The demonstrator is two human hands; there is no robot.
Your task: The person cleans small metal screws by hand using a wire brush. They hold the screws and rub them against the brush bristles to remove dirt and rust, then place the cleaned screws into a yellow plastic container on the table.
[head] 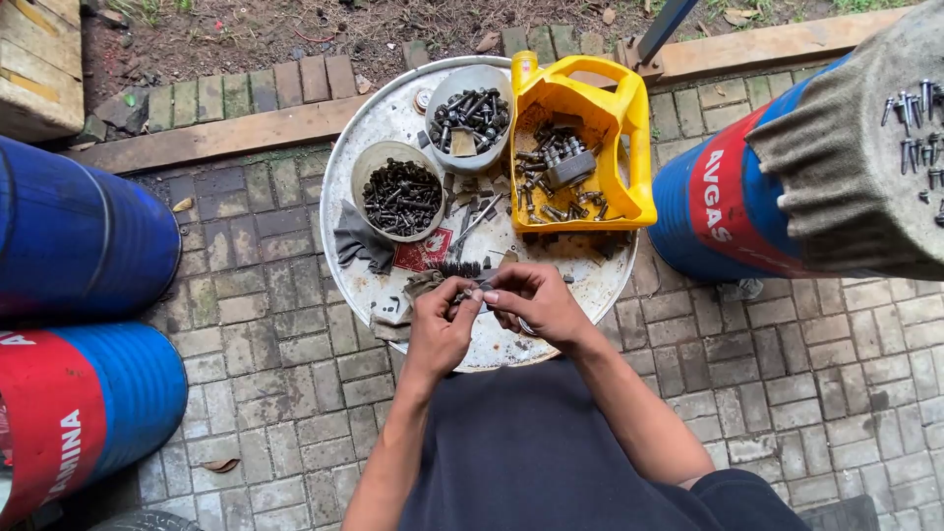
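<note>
My left hand (441,323) and my right hand (536,301) meet over the near edge of a round metal tray (385,118). Both pinch a small dark metal part (474,292), probably a bolt, between their fingertips. A dark bristle brush (458,268) lies on the tray just beyond my fingers. Farther back stand a bowl of black screws (401,197), a second bowl of bolts (470,116), and a cut-open yellow plastic jug (582,143) holding more bolts and a metal block.
Blue drums lie at the left (84,236) and lower left (108,403); another blue and red drum (723,202) stands at the right, a grey cloth (851,147) with several screws on it. A dark rag (356,241) lies on the tray. Brick paving surrounds everything.
</note>
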